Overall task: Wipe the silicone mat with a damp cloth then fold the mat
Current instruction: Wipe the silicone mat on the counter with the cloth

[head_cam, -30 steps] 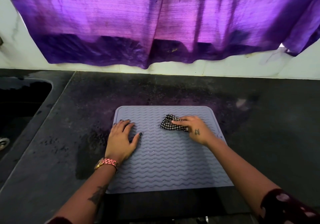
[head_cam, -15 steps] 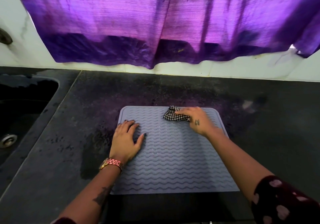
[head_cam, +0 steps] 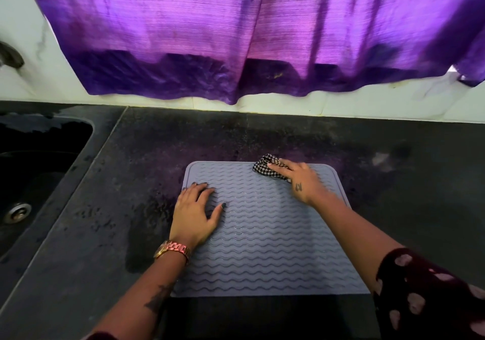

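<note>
Head view. Left hand (head_cam: 195,215) lies flat on the left part of the grey-lilac square silicone mat with wavy ridges (head_cam: 265,240), fingers straight and slightly spread, thumb out to the right; it holds nothing, only presses down. Pink-gold metal watch (head_cam: 173,250) on the left wrist. Right hand (head_cam: 301,181) rests at the mat's far edge, right of centre, fingers extended over the small black-and-white checked cloth (head_cam: 267,169), pressing it onto the mat; whether the thumb is tucked round the cloth cannot be told. Cloth is bunched and overlaps the mat's far rim.

Mat lies flat and unfolded on the dark stone counter (head_cam: 105,208), its near edge just at the counter front. Black sink basin (head_cam: 31,177) at left, cut off by the frame edge. Purple curtain (head_cam: 236,37) hangs above against the white wall.

Right hand is slightly motion-blurred. Dark red patterned sleeve (head_cam: 433,295) is cropped at the lower right corner.
</note>
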`<move>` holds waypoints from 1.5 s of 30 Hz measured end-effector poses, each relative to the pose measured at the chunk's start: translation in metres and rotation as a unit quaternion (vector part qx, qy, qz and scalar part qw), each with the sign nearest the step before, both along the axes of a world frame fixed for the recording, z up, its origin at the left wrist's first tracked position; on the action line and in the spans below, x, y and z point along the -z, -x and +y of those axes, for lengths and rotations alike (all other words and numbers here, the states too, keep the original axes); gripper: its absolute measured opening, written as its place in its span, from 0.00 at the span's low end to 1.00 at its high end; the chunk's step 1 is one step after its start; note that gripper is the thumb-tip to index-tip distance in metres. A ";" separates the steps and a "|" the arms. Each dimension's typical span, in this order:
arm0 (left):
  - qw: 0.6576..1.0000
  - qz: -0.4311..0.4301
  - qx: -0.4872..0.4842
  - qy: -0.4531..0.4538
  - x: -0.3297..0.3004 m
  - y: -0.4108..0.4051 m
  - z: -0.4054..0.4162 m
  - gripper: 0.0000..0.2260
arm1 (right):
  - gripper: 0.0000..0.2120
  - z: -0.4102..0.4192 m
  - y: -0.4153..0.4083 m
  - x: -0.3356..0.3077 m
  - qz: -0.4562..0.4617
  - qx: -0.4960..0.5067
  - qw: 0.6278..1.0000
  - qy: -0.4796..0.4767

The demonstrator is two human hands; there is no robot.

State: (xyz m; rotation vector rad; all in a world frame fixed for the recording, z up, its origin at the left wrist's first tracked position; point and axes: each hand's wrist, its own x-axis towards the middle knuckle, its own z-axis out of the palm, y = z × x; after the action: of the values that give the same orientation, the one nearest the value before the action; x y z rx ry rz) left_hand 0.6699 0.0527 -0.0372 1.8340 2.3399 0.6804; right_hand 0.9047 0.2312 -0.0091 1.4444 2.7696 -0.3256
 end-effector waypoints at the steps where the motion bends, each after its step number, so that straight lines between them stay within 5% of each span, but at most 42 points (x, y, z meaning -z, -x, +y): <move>1: 1.000 0.000 -0.001 -0.001 0.000 0.000 0.000 0.30 | 0.42 0.001 0.001 0.000 -0.007 0.000 1.000 0.003; 7: 1.000 -0.002 -0.002 -0.001 -0.001 0.000 0.000 0.30 | 0.35 0.023 -0.011 -0.014 0.047 0.005 0.999 -0.002; 13: 1.000 0.002 -0.003 -0.003 0.000 0.001 0.001 0.29 | 0.39 0.011 -0.037 0.000 -0.009 0.055 0.998 -0.040; 25: 1.000 0.003 -0.004 0.001 -0.001 0.000 0.002 0.29 | 0.30 0.006 -0.052 -0.001 0.011 0.122 0.992 -0.028; 30: 1.000 -0.004 -0.007 -0.005 -0.004 -0.002 0.000 0.31 | 0.24 0.013 -0.042 -0.020 -0.002 0.095 0.995 -0.010; 37: 1.000 0.000 -0.005 -0.007 -0.002 -0.001 0.001 0.30 | 0.30 -0.037 -0.059 0.002 0.112 0.058 0.991 -0.047; 45: 1.000 -0.001 -0.005 -0.003 -0.004 -0.001 0.001 0.31 | 0.28 -0.029 -0.067 -0.013 0.130 0.018 0.990 0.052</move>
State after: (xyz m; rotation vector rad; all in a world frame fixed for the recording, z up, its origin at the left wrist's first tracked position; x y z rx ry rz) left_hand 0.6713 0.0535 -0.0337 1.8242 2.3500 0.6913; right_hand 0.9712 0.2025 0.0038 1.5272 2.8708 -0.6970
